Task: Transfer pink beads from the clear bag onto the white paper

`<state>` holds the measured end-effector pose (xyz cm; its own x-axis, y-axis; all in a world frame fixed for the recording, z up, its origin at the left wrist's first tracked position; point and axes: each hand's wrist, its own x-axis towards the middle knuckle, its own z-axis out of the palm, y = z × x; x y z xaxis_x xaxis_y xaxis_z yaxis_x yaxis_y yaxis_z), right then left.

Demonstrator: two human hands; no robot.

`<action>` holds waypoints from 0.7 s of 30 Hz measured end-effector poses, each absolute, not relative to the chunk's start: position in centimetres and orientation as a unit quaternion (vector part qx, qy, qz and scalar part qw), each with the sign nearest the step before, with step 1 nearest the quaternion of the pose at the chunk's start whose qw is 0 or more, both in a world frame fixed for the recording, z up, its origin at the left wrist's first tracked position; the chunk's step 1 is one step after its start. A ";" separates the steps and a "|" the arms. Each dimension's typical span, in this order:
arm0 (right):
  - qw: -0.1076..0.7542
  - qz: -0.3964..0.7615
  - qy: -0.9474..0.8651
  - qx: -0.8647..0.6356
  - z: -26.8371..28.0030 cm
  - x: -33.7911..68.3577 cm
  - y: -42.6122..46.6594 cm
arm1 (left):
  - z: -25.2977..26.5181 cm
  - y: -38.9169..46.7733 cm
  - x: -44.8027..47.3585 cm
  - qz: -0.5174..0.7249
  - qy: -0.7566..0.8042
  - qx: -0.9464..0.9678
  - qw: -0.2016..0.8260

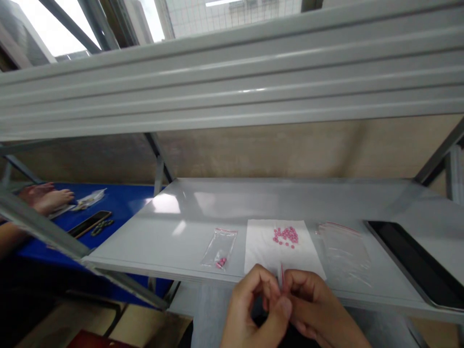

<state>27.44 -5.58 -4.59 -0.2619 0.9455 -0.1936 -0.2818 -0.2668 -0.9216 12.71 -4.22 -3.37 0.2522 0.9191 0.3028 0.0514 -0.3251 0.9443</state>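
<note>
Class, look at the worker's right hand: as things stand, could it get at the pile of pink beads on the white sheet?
Probably yes. The right hand is at the table's near edge, pinching a small bag's top with the left hand. The pink beads lie uncovered on the white sheet just beyond, nothing between.

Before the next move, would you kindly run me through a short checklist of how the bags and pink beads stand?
1. Small bag pinched between left hand and right hand: ok.
2. Whether its mouth is open: cannot tell, the fingers hide it.
3. Loose pink beads gathered on the white sheet, away from the edge: ok.
4. Filled bag lying flat on the shelf, beads inside: ok.
5. Empty bags beside the sheet: ok.
</note>
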 end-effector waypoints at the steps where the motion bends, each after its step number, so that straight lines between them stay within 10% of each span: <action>1: 0.442 0.682 -0.417 -0.408 -4.6 27.3 -5.6 | -3.4 -4.3 13.0 0.462 0.381 0.651 0.466; 15: 0.455 0.690 -0.439 -0.352 -4.9 27.1 -5.6 | -3.3 -4.1 12.6 0.351 0.431 0.691 0.462; 21: 0.482 0.457 -0.545 -0.512 -3.9 26.3 -5.8 | -4.0 -4.1 12.5 0.368 0.462 0.716 0.372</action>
<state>26.30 -5.84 -3.92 -0.0116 0.9983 0.0577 0.1174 0.0586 -0.9914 12.48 -4.11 -3.96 0.3015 0.9356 0.1839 0.3880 -0.2966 0.8727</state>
